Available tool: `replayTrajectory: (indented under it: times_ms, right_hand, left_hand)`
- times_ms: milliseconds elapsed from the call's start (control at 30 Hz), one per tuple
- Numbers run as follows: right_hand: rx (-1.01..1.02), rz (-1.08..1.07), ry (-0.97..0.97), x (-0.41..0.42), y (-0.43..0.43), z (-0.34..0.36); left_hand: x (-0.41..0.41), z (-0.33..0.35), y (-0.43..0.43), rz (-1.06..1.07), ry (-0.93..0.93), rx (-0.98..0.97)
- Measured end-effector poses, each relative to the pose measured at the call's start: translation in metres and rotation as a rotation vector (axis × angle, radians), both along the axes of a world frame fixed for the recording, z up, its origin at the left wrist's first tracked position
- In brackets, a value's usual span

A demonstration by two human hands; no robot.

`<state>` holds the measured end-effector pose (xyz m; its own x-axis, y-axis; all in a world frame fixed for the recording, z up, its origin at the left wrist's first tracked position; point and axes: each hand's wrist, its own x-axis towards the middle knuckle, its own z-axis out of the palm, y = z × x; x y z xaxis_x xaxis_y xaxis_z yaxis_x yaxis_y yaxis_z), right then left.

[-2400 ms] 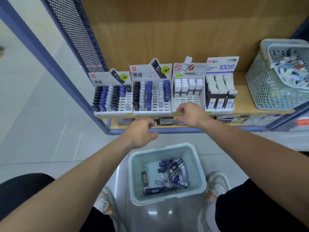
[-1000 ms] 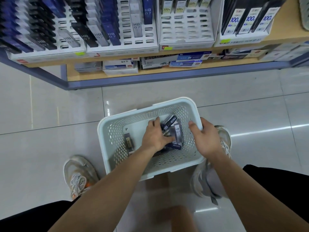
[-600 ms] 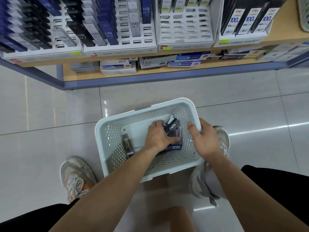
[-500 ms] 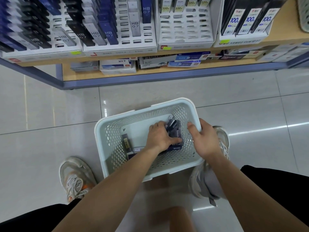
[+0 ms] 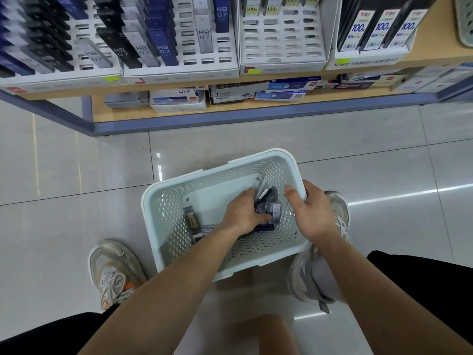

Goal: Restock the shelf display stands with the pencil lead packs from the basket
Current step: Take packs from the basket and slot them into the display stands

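A pale green perforated basket [image 5: 163, 206] stands on the floor between my feet. My left hand [image 5: 243, 216] is inside it, fingers curled round a bunch of pencil lead packs [image 5: 268, 203] in grey, black and dark blue. My right hand [image 5: 311, 213] grips the basket's right rim, thumb inside. One dark pack [image 5: 191, 218] lies loose at the basket's left, and another [image 5: 204, 230] shows beside my left wrist. White display stands [image 5: 179, 39] with rows of slots line the shelf above; the stand [image 5: 281, 34] right of centre has mostly bare slots.
Flat boxes [image 5: 179, 99] lie on the low shelf under the stands. The shelf's blue front edge [image 5: 256, 116] runs across the view. My shoes [image 5: 115, 272] flank the basket on the glossy tiled floor. Another basket's corner [image 5: 464, 21] shows at top right.
I went from reaching at the shelf stands to bending over the floor basket. My left hand has gathered the scattered packs into a bunch toward the right wall; my right hand stays on the rim.
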<state>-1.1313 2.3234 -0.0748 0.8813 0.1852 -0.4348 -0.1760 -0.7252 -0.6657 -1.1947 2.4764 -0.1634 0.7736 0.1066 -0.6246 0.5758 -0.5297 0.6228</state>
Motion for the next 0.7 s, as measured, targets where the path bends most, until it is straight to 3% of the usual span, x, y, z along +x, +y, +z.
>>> replayTrajectory:
  times_ms: [367, 700]
  right_hand:
    - [0.019, -0.012, -0.017, -0.001, -0.001, -0.001]
    - [-0.057, 0.06, -0.027, 0.0, -0.001, 0.003]
  left_hand:
    - [0.002, 0.003, 0.006, 0.005, 0.067, -0.16]
    - [-0.009, 0.024, 0.027, 0.242, 0.081, -0.34]
